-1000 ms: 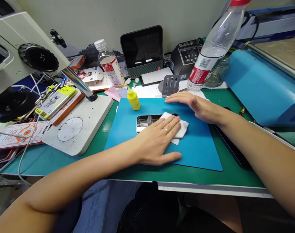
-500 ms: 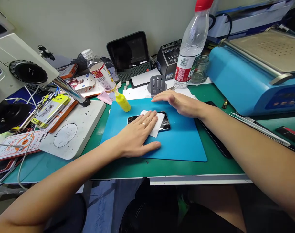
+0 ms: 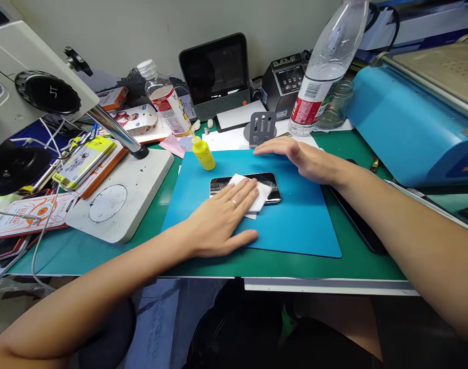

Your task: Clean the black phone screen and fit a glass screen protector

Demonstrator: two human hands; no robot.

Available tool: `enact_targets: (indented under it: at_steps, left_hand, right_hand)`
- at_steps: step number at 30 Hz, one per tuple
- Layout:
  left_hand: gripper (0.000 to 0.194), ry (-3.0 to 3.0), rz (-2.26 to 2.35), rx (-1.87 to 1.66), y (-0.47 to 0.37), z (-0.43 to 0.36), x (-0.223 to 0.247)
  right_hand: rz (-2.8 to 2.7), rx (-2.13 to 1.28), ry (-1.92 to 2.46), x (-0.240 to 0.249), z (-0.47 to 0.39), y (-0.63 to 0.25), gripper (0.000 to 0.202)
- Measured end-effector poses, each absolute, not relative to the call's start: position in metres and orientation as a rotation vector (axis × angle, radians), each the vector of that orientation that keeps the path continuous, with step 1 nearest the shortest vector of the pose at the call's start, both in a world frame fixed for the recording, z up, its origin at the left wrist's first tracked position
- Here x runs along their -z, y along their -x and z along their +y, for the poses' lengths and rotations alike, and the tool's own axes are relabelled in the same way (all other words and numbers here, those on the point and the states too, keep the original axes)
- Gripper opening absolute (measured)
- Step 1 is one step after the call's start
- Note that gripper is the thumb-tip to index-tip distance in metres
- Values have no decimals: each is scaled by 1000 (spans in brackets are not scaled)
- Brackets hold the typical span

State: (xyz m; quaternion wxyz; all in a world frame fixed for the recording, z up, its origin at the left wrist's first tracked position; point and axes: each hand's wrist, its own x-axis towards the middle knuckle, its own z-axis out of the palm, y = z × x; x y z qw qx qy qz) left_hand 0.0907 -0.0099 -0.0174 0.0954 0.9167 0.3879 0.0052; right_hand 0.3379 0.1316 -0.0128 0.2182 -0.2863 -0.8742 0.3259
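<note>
My left hand (image 3: 224, 218) lies flat, fingers stretched out, on a folded white wipe (image 3: 261, 197). Under the wipe is a smartphone (image 3: 270, 180) with a dark glossy face, its middle covered by the wipe and fingers. The phone rests on a blue mat (image 3: 295, 225). Beyond and to the right of it, my right hand (image 3: 301, 156) is held with fingers extended and nothing in its grasp, over the mat's far edge. A small yellow squeeze bottle (image 3: 203, 154) stands at the mat's far left.
A microscope base (image 3: 120, 205) and stacked boxes (image 3: 85, 159) occupy the left. At the back are a juice bottle (image 3: 168, 105), a smart display (image 3: 214, 72), a grey phone stand (image 3: 262, 128) and a water bottle (image 3: 318, 87). A blue machine (image 3: 395, 123) and a dark phone (image 3: 357, 220) are on the right.
The view has shifted, so the bench items appear further right. My left hand stays flat on the wipe, which sits slightly differently on the phone. My right hand keeps its pose.
</note>
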Motion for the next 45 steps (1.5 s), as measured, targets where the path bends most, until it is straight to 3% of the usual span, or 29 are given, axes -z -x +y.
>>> enact_targets:
  at_steps: [9,19,32,45]
  left_hand:
    - [84,-2654,1389,76,-46,-30,15]
    - [94,-2650,1382,54,-96,6,15]
    - [88,-2757,1124,0,-149,8,18]
    - [76,-2643,1502,55,-43,-24,22]
  right_hand:
    - [-2419,-880,798,16,132,-336,99]
    - [-2405,-875,800,20,131,-338,95]
    - [-2410,-880,806,15,133,-339,102]
    - [-2401,-901,836,16,131,-339,100]
